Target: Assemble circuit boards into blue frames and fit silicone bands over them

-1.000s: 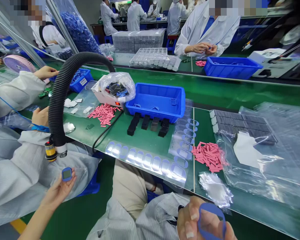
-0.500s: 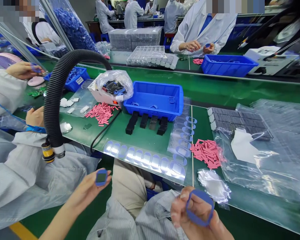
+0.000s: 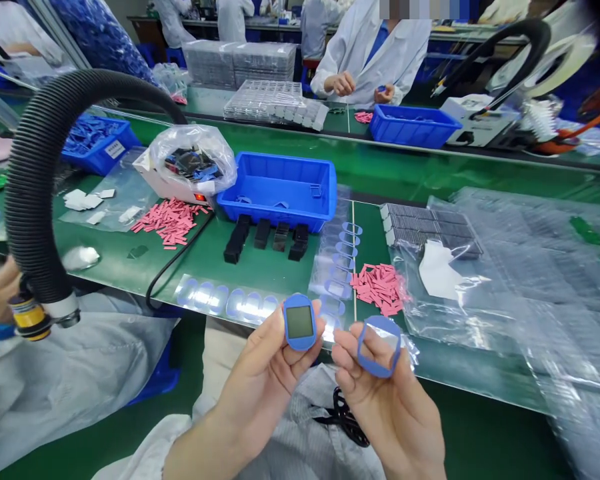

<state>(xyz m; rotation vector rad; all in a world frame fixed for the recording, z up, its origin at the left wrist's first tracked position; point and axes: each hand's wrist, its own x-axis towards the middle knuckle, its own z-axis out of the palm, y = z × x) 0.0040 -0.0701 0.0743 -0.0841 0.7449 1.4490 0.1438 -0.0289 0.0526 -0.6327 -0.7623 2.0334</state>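
Between the thumb and fingers of my left hand (image 3: 265, 373) is a small blue housing with a grey display (image 3: 299, 322), its screen facing me. My right hand (image 3: 387, 407) pinches a blue oval frame (image 3: 366, 357) with an open centre, held by its edges. Both hands are above my lap, close together in front of the table edge, and the two parts are apart. Just behind them lies a clear sheet bearing a row of blue oval film pieces (image 3: 207, 297). Black-handled scissors (image 3: 347, 420) rest on my lap, partly hidden by my right hand.
A blue bin (image 3: 280, 210) holds a few frames, with black stacks (image 3: 237, 240) before it. Pink strips lie in two piles (image 3: 167, 221), (image 3: 380, 288). A black hose (image 3: 27, 180) arches at left. Plastic bags (image 3: 500, 320) cover the right. A co-worker (image 3: 375, 53) sits opposite.
My left hand has moved right and my right hand slightly up and left, bringing the display housing and the oval frame near each other. The view has shifted to the right.
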